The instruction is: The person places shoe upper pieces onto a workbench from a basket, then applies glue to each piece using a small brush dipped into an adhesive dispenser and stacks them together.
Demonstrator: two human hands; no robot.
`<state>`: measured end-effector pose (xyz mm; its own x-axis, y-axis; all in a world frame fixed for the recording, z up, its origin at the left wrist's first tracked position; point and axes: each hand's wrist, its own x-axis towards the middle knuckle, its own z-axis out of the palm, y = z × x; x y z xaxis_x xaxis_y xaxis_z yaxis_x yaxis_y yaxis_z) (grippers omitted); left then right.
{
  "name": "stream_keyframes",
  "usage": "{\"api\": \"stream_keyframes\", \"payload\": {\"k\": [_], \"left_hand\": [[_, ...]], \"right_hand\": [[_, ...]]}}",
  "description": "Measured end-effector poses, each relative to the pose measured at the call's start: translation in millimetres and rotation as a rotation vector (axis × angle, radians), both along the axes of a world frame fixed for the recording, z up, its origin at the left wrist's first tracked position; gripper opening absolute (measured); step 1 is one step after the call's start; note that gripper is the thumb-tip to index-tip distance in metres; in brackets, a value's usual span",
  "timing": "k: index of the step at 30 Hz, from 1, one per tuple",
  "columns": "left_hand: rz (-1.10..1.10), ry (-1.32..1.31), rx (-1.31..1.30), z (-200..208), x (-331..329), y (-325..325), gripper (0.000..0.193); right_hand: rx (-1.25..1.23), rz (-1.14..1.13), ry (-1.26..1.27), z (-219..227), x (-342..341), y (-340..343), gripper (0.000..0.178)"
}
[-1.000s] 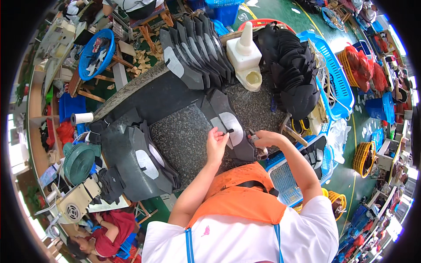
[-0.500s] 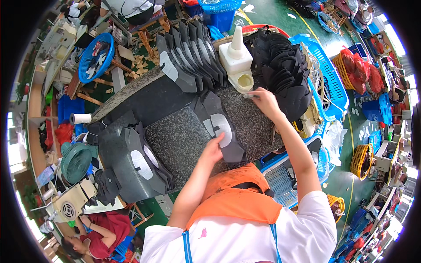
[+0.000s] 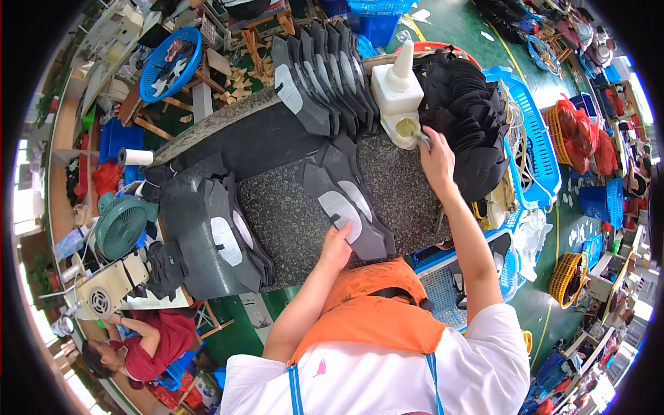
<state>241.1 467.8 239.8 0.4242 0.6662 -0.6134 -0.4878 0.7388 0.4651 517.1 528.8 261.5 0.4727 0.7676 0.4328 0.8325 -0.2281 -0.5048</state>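
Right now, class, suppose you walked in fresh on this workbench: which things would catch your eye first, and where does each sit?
First, the fanned row of dark shoe pieces with pale patches at the far edge of the speckled bench. Next, the white glue pot with its cone spout, far right, where the right hand dips a tool. Nearer the person, the left hand rests on a dark piece with a glued patch.

Under the left hand (image 3: 337, 243) lies a flat black shoe-upper piece (image 3: 346, 214), matt and cloth-like, with a smooth pale grey patch. It rests on a rough, speckled grey stone-like bench top (image 3: 290, 221). By the right hand (image 3: 437, 153) stands a cream plastic glue bottle (image 3: 397, 93), dull and smeared, beside matt black fabric pieces (image 3: 470, 124).
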Motion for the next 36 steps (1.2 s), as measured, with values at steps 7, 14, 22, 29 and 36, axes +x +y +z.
{"api": "stream_keyframes", "payload": {"k": [7,14,22,29,36], "left_hand": [[-0.075,-0.080,-0.054,-42,-18,-6,0.027],[-0.040,-0.020,-0.052,-65,-19,-9,0.018],[-0.026,-0.110,-0.042,-77,-18,-9,0.022],[-0.032,-0.189,-0.017,-69,-28,-8,0.027],[0.005,-0.141,-0.014,-57,-34,-8,0.025]], "right_hand": [[-0.393,0.633,0.582,-20,-106,9,0.021],[-0.494,0.899,0.415,-21,-93,4,0.020],[-0.367,0.985,0.590,-12,-64,-64,0.025],[-0.942,0.981,0.353,-8,-62,-78,0.016],[-0.401,0.962,0.406,0,-124,-15,0.015]]}}
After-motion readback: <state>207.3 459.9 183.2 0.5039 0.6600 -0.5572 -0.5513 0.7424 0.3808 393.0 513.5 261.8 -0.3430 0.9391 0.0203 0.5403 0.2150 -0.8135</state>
